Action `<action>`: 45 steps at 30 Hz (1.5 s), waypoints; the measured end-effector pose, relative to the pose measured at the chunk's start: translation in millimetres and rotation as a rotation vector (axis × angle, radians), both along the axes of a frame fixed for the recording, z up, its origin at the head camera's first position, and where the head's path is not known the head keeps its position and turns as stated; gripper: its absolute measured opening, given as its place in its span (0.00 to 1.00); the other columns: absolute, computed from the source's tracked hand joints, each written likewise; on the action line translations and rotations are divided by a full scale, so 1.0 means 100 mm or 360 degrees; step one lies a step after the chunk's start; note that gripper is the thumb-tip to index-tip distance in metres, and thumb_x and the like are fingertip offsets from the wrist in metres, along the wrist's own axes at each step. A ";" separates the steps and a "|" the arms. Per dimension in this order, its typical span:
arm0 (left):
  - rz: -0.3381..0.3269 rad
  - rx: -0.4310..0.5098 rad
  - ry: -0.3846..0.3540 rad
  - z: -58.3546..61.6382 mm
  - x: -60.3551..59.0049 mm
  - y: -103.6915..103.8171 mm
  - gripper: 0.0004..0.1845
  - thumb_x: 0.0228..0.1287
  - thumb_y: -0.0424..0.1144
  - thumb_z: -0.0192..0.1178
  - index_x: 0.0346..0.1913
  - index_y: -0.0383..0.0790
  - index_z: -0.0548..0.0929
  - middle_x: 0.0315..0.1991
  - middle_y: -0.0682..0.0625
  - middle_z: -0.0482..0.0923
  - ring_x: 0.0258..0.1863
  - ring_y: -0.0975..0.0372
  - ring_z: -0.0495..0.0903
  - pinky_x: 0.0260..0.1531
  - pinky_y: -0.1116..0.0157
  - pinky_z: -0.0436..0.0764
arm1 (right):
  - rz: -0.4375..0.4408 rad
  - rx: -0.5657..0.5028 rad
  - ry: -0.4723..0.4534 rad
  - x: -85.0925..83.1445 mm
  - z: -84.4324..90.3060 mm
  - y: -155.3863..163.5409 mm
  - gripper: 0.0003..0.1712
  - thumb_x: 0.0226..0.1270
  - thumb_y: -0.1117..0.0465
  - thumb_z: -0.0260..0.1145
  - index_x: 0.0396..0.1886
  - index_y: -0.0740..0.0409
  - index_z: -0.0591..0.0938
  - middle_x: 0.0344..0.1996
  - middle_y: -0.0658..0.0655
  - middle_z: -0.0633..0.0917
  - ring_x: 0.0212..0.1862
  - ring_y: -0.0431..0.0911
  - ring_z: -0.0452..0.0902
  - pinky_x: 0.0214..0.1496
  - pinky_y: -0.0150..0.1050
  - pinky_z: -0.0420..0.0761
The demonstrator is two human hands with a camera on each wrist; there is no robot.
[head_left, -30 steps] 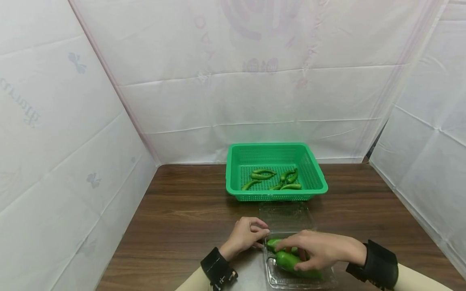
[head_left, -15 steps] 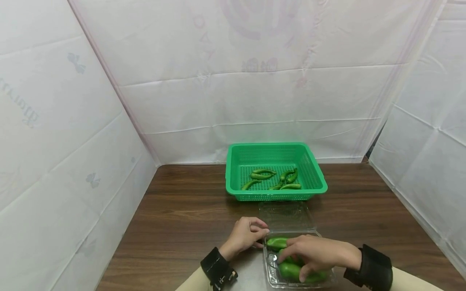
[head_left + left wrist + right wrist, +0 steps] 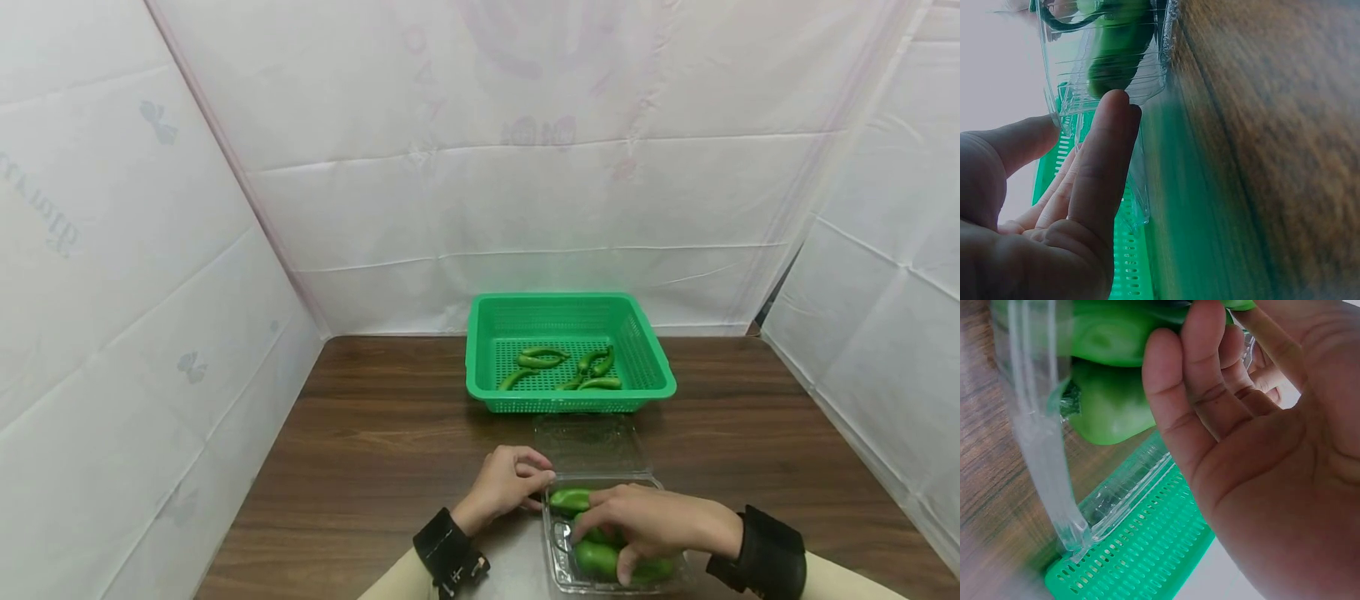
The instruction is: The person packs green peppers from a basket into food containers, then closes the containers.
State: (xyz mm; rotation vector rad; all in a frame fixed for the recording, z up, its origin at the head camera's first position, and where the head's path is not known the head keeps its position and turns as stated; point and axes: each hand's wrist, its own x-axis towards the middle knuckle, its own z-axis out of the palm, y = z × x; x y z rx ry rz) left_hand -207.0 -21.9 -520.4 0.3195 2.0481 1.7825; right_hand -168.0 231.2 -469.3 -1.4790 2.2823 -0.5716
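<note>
On the table before me is a clear plastic clamshell container [image 3: 552,575], its lid [image 3: 588,446] folded back, with several large green peppers in it. One green pepper [image 3: 570,500] lies along the far side; another pepper [image 3: 596,560] is nearer me. My right hand [image 3: 656,521] reaches in from the right, fingers and thumb curled round a pepper; the palm hides part of the contents. In the right wrist view, the fingertips [image 3: 1163,350] press on a smooth pepper [image 3: 1107,400]. My left hand [image 3: 504,485] holds the container's left rim, thumb at the edge and index finger against the wall.
Behind the container stands a green perforated basket [image 3: 656,392] holding several slim curved green chilies [image 3: 540,362]. The brown wooden table [image 3: 375,442] is bounded by white plastic sheets [image 3: 420,208] at the back and sides.
My right hand has shifted slightly and settled lower over the peppers, uncovering more of the far one. My left hand keeps its place at the container.
</note>
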 end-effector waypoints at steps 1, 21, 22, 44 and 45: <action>-0.0002 -0.0003 0.0002 0.00 0.00 0.00 0.09 0.67 0.31 0.69 0.47 0.31 0.87 0.35 0.42 0.90 0.30 0.53 0.89 0.27 0.55 0.89 | 0.0001 0.0000 -0.0003 0.00 0.00 0.00 0.34 0.57 0.41 0.72 0.63 0.43 0.81 0.41 0.41 0.77 0.31 0.28 0.65 0.33 0.25 0.71; -0.0017 0.0029 0.0015 -0.03 -0.01 0.00 0.09 0.67 0.31 0.69 0.47 0.30 0.87 0.35 0.42 0.90 0.30 0.53 0.89 0.27 0.55 0.89 | 0.0000 0.0015 -0.0019 0.02 0.00 0.00 0.33 0.60 0.41 0.70 0.66 0.44 0.80 0.42 0.42 0.77 0.32 0.29 0.66 0.34 0.26 0.72; -0.0020 0.0033 0.0015 -0.02 -0.01 0.00 0.09 0.67 0.31 0.69 0.47 0.30 0.87 0.35 0.42 0.90 0.30 0.53 0.89 0.27 0.55 0.89 | 0.0001 0.0014 -0.0019 0.03 0.00 0.01 0.33 0.61 0.41 0.70 0.66 0.44 0.80 0.43 0.42 0.77 0.32 0.29 0.66 0.34 0.26 0.72; 0.0021 -0.0336 0.0606 0.18 -0.09 -0.14 0.16 0.70 0.39 0.68 0.55 0.34 0.84 0.28 0.46 0.88 0.15 0.52 0.84 0.13 0.62 0.83 | -0.0010 -0.0205 -0.0140 0.06 0.01 0.03 0.24 0.74 0.50 0.65 0.66 0.50 0.79 0.36 0.46 0.79 0.30 0.31 0.67 0.34 0.25 0.72; 0.0054 -0.0347 0.0659 0.21 -0.11 -0.15 0.15 0.70 0.39 0.68 0.54 0.34 0.85 0.27 0.47 0.88 0.14 0.53 0.84 0.13 0.63 0.82 | -0.0021 -0.0212 -0.0136 0.06 0.02 0.03 0.24 0.74 0.50 0.65 0.66 0.50 0.79 0.35 0.45 0.79 0.30 0.29 0.67 0.33 0.25 0.72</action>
